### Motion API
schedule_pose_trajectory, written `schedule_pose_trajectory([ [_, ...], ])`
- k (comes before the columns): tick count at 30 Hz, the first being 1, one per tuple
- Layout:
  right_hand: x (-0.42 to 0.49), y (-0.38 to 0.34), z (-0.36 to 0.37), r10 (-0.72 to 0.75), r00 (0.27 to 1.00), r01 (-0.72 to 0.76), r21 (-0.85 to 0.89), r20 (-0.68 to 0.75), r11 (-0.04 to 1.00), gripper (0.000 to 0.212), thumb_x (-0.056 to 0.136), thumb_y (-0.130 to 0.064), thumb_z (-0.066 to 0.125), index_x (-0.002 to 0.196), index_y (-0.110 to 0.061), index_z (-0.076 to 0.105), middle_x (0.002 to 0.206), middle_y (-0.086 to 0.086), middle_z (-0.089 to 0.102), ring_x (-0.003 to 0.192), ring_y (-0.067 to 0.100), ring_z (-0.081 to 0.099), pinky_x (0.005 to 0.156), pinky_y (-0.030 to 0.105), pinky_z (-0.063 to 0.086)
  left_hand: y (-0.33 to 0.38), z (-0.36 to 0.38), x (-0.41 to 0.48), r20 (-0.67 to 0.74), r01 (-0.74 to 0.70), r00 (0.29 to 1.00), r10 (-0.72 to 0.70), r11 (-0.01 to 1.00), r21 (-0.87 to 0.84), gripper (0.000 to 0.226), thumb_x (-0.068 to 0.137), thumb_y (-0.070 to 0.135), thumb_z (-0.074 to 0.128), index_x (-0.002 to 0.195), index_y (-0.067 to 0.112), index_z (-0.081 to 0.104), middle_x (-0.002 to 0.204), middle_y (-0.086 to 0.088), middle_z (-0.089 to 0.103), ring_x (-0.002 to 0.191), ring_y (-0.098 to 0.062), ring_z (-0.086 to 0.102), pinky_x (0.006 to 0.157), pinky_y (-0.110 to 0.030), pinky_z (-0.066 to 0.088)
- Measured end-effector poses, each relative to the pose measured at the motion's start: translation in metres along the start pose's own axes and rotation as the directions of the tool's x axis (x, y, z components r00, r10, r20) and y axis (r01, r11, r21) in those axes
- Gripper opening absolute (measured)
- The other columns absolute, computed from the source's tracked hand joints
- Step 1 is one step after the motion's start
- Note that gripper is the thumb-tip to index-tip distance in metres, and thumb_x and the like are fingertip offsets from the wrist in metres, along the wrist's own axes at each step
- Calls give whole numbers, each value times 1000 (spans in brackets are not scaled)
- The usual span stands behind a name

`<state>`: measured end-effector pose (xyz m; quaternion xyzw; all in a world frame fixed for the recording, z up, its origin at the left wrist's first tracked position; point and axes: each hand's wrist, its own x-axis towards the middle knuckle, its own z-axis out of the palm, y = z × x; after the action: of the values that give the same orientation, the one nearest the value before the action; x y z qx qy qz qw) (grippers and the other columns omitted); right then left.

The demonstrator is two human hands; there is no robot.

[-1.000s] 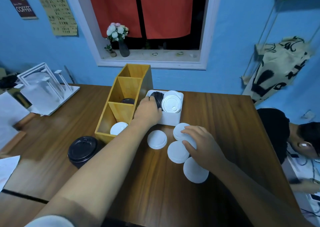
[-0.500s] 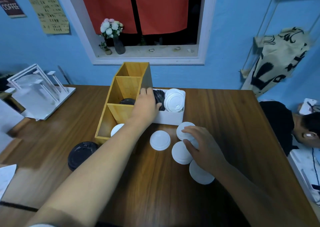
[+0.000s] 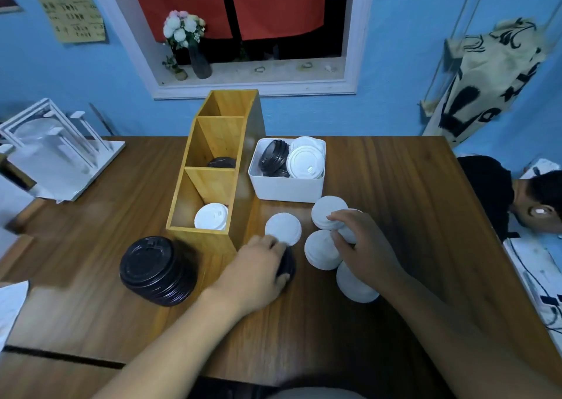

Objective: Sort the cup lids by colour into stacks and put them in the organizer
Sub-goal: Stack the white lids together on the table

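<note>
A: Left hand point(image 3: 258, 272) at frame centre, fingers curled around a black lid point(image 3: 288, 266) low over the worktop point(image 3: 395, 185). Right hand point(image 3: 362, 246) just right of it, fingers pinching a white lid point(image 3: 349, 234) among loose white ones.

B: Carry black to black stack point(image 3: 158, 270), lower left. Seat rim square, no tilt. Then into organizer point(image 3: 213, 237).
</note>
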<state>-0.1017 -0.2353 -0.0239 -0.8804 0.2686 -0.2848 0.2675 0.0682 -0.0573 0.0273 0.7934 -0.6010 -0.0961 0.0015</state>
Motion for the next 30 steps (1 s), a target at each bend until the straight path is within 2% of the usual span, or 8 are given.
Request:
schedule_pose_trajectory([
  [2, 5, -3, 2, 9, 999, -10, 5, 38, 1000, 32, 94, -28, 68, 126, -26, 62, 130, -11, 63, 119, -1, 50, 101, 11, 37, 1, 13, -4, 19, 12, 1000, -13, 999, 39, 58, 97, 45, 58, 147, 18, 47, 145, -3, 49, 132, -25, 41, 108, -38, 41],
  [5, 21, -10, 4, -5, 999, 5, 4, 34, 1000, 30, 96, -33, 64, 125, -28, 62, 128, -10, 63, 117, 5, 54, 99, 22, 47, -1, 16, -6, -32, 7, 999, -6, 1000, 10, 63, 98, 47, 58, 152, 17, 43, 149, -1, 48, 137, -24, 39, 112, -37, 37],
  [10, 65, -37, 0, -140, 990, 140, -58, 5, 988, 25, 97, -27, 59, 121, -22, 65, 125, -5, 66, 116, 13, 55, 94, 31, 48, -8, 30, -18, -113, -15, 994, 2, 993, -115, 78, 95, 58, 58, 158, 20, 35, 158, 3, 41, 143, -18, 35, 119, -33, 31],
  [13, 97, -54, 2, -446, 893, 436, -332, 50, 836, 28, 93, -22, 59, 119, -16, 67, 123, 2, 67, 114, 24, 58, 87, 41, 50, -15, 49, -25, -127, -9, 992, -15, 982, -189, 83, 95, 65, 53, 161, 22, 27, 162, 2, 30, 147, -20, 29, 122, -37, 29],
  [15, 118, -65, 8, -517, 845, 518, -444, 136, 731, 33, 91, -25, 57, 122, -16, 65, 126, 4, 64, 116, 27, 56, 88, 43, 47, -17, 59, -27, -146, -7, 989, -22, 981, -194, 81, 97, 66, 46, 163, 24, 22, 164, 2, 26, 148, -21, 26, 123, -41, 26],
  [18, 149, -79, 24, -438, 877, 475, -500, 198, 724, 41, 93, -28, 57, 132, -17, 58, 135, 7, 58, 124, 31, 51, 99, 46, 43, -16, 66, -26, -168, 10, 985, -44, 980, -198, 79, 100, 66, 40, 163, 24, 18, 165, 2, 21, 149, -23, 22, 123, -44, 23],
  [22, 184, -90, 46, -193, 922, 368, -602, 336, 709, 43, 98, -33, 51, 137, -18, 53, 145, 13, 50, 131, 35, 46, 112, 49, 30, -17, 67, -22, -169, 28, 984, -62, 979, -200, 78, 100, 65, 42, 162, 24, 19, 165, 0, 22, 150, -24, 22, 123, -47, 25],
  [30, 218, -91, 53, 109, 909, 241, -719, 403, 652, 52, 86, -63, 60, 123, -26, 56, 119, 9, 64, 117, 32, 53, 113, 49, 24, -16, 64, -23, -178, 14, 983, -54, 976, -217, 79, 100, 62, 45, 163, 23, 18, 165, -1, 22, 151, -23, 19, 124, -43, 17],
])
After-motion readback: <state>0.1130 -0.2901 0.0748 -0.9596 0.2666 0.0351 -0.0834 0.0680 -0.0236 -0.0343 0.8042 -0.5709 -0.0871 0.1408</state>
